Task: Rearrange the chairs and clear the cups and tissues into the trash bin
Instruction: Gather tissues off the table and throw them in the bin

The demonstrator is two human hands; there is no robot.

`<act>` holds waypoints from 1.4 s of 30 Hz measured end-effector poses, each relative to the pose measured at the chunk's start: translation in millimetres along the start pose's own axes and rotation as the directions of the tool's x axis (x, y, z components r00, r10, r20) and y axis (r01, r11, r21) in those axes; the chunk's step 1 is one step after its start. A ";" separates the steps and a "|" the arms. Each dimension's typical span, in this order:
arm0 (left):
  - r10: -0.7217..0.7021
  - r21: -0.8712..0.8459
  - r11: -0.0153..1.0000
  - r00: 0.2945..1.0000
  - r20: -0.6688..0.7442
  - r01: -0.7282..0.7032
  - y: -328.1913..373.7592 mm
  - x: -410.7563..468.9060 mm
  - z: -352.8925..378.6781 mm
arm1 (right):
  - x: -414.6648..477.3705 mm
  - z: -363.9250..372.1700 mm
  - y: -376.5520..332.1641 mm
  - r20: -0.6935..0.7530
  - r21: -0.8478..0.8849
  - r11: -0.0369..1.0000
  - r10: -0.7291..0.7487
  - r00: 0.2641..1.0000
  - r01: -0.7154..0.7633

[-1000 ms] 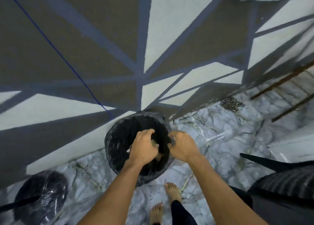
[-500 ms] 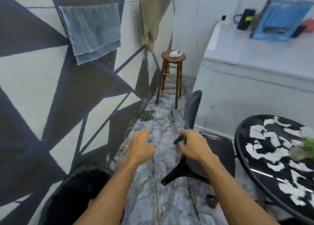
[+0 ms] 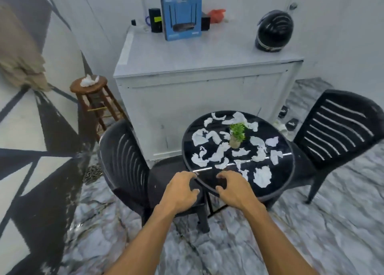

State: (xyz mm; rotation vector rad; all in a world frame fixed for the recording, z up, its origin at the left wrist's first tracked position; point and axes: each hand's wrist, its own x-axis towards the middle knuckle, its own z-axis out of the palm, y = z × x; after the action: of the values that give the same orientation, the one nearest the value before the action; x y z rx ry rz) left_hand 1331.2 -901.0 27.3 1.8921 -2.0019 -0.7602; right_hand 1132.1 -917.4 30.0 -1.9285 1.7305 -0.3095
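A round black table (image 3: 278, 183) stands ahead, strewn with several crumpled white tissues (image 3: 262, 176). A small potted plant (image 3: 236, 134) sits at its middle. One black slatted chair (image 3: 124, 160) is at the table's left, another black chair (image 3: 340, 129) at its right. My left hand (image 3: 180, 191) and my right hand (image 3: 233, 189) hover side by side at the table's near edge, fingers loosely curled, holding nothing. More tissue (image 3: 89, 80) lies on a brown wooden stool (image 3: 97, 100) by the left wall. No trash bin or cups are in view.
A white cabinet (image 3: 187, 83) stands behind the table, carrying a blue box (image 3: 181, 17), a black helmet (image 3: 273, 31) and small items. A cloth (image 3: 20, 54) hangs on the patterned left wall. A chain (image 3: 92, 173) lies on the marble floor (image 3: 311, 233).
The view swung up and right from the black-lined trash bin to the table. Both hands left the bin's opening and now hang empty near the table's edge.
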 end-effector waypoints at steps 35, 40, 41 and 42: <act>0.190 0.122 0.959 0.899 0.395 -0.256 44.1 197.1 209.5 | 82.2 81.0 194.2 -0.241 0.409 0.833 0.492 0.837 -0.372; 0.159 0.088 0.977 0.935 0.317 -0.196 53.5 191.8 203.1 | 91.4 48.7 219.2 -0.489 0.353 0.892 0.433 0.757 -0.282; 0.162 0.078 0.978 0.941 0.296 -0.193 56.1 190.2 202.8 | 95.3 46.4 226.1 -0.489 0.322 0.907 0.404 0.773 -0.270; 0.162 0.074 0.979 0.945 0.284 -0.190 58.5 188.6 203.8 | 98.4 46.8 232.4 -0.459 0.292 0.917 0.383 0.802 -0.271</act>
State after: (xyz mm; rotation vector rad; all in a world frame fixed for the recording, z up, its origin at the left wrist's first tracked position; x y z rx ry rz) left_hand 1153.0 -1049.8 -135.9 1.7039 -2.3833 -0.9333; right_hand 972.7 -1012.5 -147.4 -1.4267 2.2209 -0.9002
